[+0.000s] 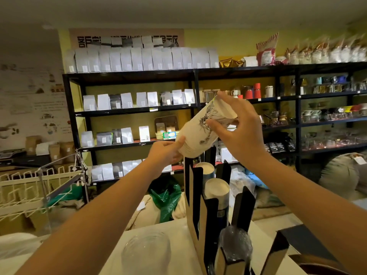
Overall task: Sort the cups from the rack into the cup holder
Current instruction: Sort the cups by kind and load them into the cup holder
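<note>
A stack of white paper cups (200,130) with a black drawing on the side is held tilted in the air, above the back of the cup holder (195,197). My left hand (165,152) grips its lower end. My right hand (236,128) grips its upper end, fingers over the rim. The cup holder is a tall black and tan divided stand on the counter. Two white cup stacks (216,190) stand in its slots, and a stack of clear plastic-wrapped cups (235,245) sits in the front slot. The white wire rack (35,187) stands at the left.
A stack of clear plastic cups (146,249) sits on the white counter (178,261) near the front. Black shelves (139,110) with white bags and cups fill the wall behind. A green bag (165,197) and sacks lie on the floor beyond the counter.
</note>
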